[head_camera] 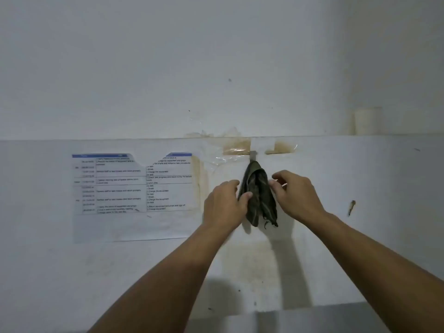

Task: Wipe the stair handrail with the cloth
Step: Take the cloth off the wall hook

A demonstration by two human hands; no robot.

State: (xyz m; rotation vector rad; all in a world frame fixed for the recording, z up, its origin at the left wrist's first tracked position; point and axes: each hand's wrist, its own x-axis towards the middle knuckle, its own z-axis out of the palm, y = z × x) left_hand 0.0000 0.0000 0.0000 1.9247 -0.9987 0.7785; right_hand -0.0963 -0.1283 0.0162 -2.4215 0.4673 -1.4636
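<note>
Both bare forearms raised, extended forward. Left hand fingers curled, thumb forward; right hand fingers bent inward, loosely pinched. Hands near, apart.

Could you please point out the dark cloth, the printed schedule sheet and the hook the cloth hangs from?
Dark green crumpled cloth (258,195), head view, middle folds.
White printed schedule sheet (134,188), head view, table centre.
Small grey metal hook (253,155), head view, plate above the cloth.

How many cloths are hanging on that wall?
1. A dark cloth hangs from a hook right of the printed schedule sheet. The left hand touches its left edge; the right hand is at its right edge.
</note>
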